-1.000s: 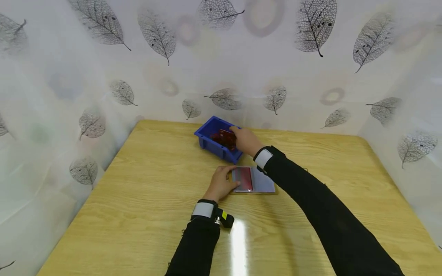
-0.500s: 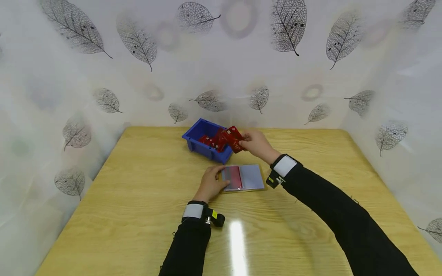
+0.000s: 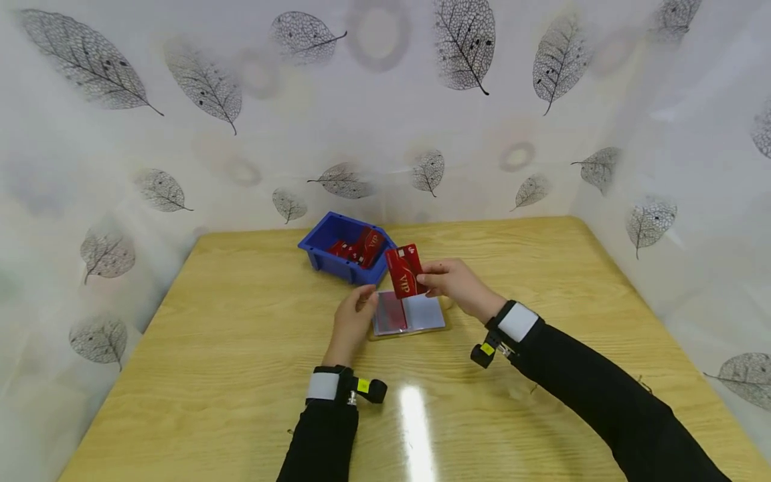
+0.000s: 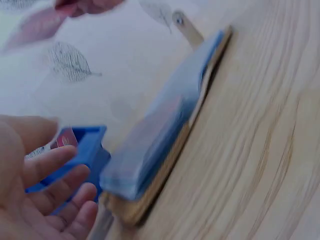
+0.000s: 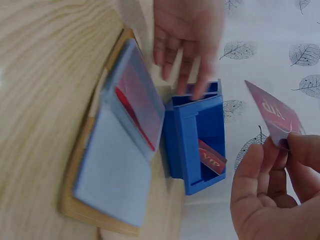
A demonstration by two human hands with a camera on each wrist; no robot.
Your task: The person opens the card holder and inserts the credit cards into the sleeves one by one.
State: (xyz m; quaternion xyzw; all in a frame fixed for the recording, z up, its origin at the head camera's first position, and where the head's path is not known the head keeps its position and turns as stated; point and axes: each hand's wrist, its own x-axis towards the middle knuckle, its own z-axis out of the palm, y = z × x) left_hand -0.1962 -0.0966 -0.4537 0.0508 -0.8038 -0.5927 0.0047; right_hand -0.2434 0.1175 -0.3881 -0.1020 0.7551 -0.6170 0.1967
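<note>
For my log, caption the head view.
Right grip pinches a VIP card near an open card holder and a blue bin of red cards.

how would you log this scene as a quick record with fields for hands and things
right hand: pinches a red VIP card, lifted clear of the box
left hand: holds nothing, near the card holder
card holder: lies open on the table, a red card in one clear sleeve
box: blue, more red cards inside
table: light wood
backdrop: pale, leaf print
</note>
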